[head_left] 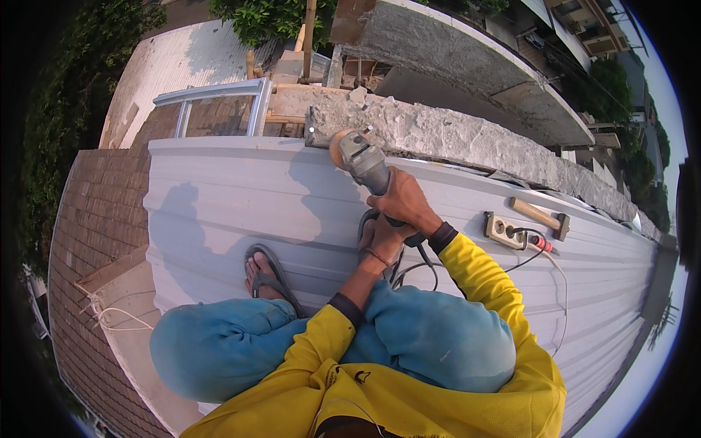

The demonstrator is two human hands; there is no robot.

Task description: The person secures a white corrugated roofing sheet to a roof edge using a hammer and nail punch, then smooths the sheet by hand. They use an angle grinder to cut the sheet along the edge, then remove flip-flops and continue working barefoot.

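Rear of the grinder (371,169) is buried under the right hand (403,198) and left hand (385,238); left one's fingers mostly hidden, can't read that grip. Can't tell if the disc (338,150) touches the concrete beam (453,133). Black cable (436,271) drops out behind the yellow sleeve (483,276). House (586,23) clipped, upper right.

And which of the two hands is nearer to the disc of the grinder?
The right hand: it grips the body of the grinder, closer to the disc, while the left hand is farther back, at the rear end.
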